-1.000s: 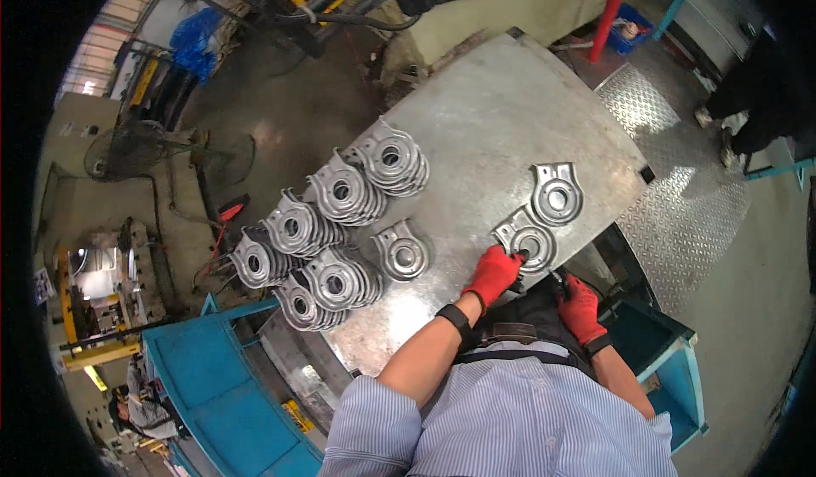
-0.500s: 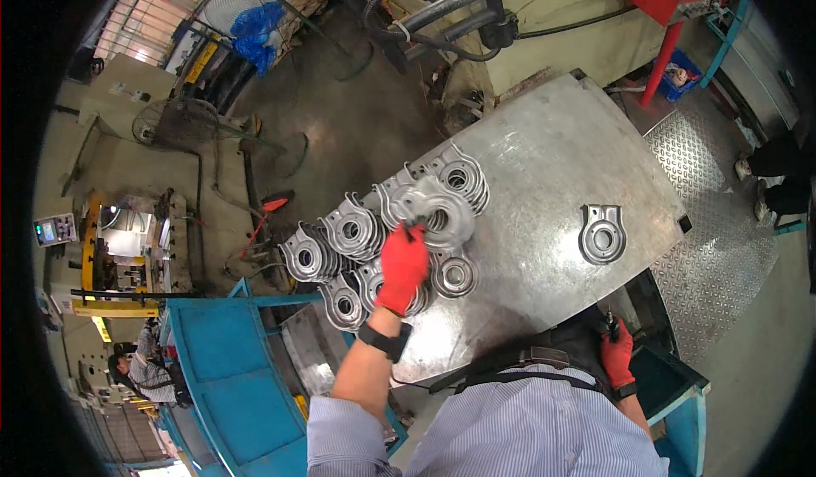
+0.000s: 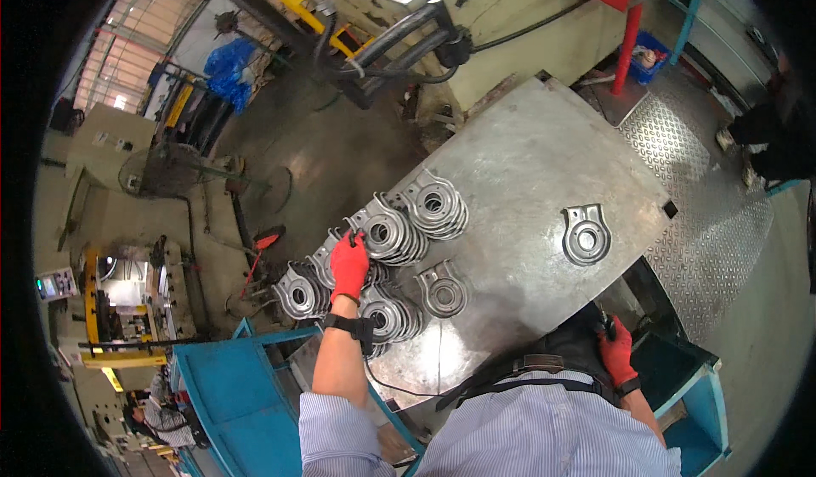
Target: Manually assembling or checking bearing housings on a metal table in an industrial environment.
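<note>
My left hand point(image 3: 348, 266), in a red glove, is at the stacks of stamped metal brackets on the left part of the steel table. Its fingers close on the near-left edge of a round-holed bracket point(image 3: 396, 232) that lies on top of a stack. The hand partly covers a neighbouring stack. Low on the right, beside the table edge, my right hand point(image 3: 619, 354), also gloved red, is closed round a dark, narrow hand tool point(image 3: 607, 324) whose kind I cannot make out. One single bracket point(image 3: 444, 290) lies nearer me, and another bracket point(image 3: 586, 234) lies apart at the right.
The steel table point(image 3: 518, 163) slants across the view. A blue metal frame point(image 3: 229, 392) stands at the left and a blue-green bin point(image 3: 680, 375) at the right. Beyond are a red stand point(image 3: 629, 48), diamond-plate flooring point(image 3: 671, 137) and a jointed machine arm point(image 3: 399, 39). A cable crosses the near table edge.
The bracket that was blurred in motion at my left hand now rests on a stack, and that hand has shifted left. The view has turned slightly. My right hand still grips the dark tool.
</note>
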Tool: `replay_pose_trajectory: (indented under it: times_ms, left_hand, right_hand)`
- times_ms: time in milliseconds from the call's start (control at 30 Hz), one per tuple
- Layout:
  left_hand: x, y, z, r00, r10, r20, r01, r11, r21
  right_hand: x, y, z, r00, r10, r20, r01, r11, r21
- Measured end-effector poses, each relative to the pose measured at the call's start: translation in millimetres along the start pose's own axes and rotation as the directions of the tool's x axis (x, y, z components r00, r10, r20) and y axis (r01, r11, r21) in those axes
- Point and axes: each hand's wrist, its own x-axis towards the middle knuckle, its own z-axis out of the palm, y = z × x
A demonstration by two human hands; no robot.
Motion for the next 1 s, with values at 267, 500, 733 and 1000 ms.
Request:
replay_pose_trajectory:
  times_ms: [267, 500, 733, 1000]
  left_hand:
    - [6.9, 26.9, -28.6, 0.987, 0.123, 0.103, -0.144, 0.962, 0.233]
    - [-81.3, 173.2, -4.1, 0.890, 0.355, 0.286, -0.238, 0.897, -0.373]
    - [-162.3, 289.5, 144.4, 0.770, 0.382, 0.511, -0.270, 0.921, -0.280]
    - [-165.1, 276.2, 195.3, 0.732, 0.336, 0.593, -0.088, 0.910, -0.406]
  right_hand:
    - [7.3, -20.7, -12.3, 0.999, -0.026, -0.038, 0.026, 1.000, -0.015]
    - [5.9, -34.8, -27.5, 0.995, 0.094, -0.022, -0.091, 0.989, 0.112]
    - [2.4, -33.0, -25.6, 0.989, 0.143, -0.022, -0.140, 0.983, 0.118]
    - [12.0, -41.3, -28.0, 0.992, 0.115, -0.053, -0.099, 0.964, 0.249]
